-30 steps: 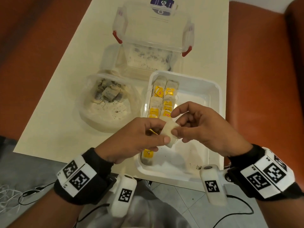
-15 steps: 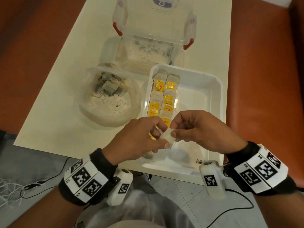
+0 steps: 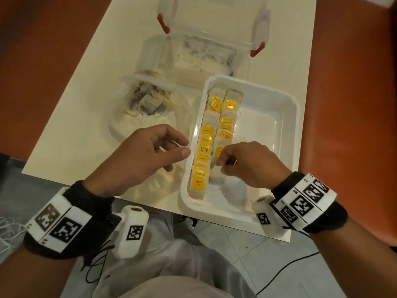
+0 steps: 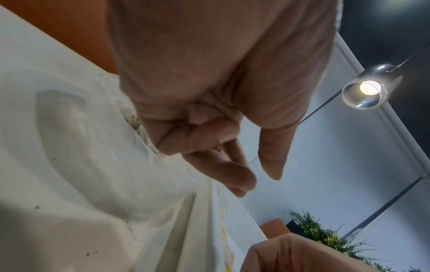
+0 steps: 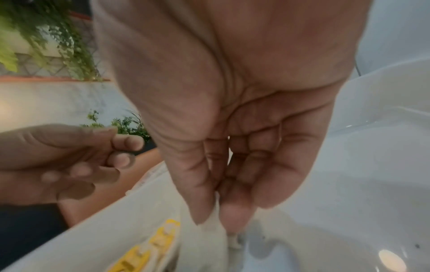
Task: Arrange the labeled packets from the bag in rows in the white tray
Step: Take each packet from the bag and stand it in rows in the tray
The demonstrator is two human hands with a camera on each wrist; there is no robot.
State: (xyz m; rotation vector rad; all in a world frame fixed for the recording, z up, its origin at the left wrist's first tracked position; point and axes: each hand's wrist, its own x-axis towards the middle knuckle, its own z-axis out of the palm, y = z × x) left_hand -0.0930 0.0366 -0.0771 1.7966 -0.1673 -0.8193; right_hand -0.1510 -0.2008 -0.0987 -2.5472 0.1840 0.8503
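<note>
Right hand (image 3: 245, 164) pinching packet (image 3: 217, 176) – low in white tray (image 3: 287, 134), left hand (image 3: 146, 155) just beside, loose, holding nothing

Inventory, as counted:

- White tray (image 3: 287, 100): one, on the table (image 3: 86, 117).
- Rows of labeled packets (image 3: 205, 147) in the tray: two, side by side along its left wall. Left row showed about seven yellow tags; right row showed about four, with one more packet (image 3: 216, 176) at its near end, tag not visible. Overlap made exact totals uncertain.
- Clear bag (image 3: 148, 108): one; the packets heaped inside were too jumbled to count.
- Clear lidded container (image 3: 210, 39) with red clips: one; two clips were visible.
- Hands: two, left hand (image 3: 139, 160) and right hand (image 3: 247, 164).
- Wrist cameras: two.
</note>
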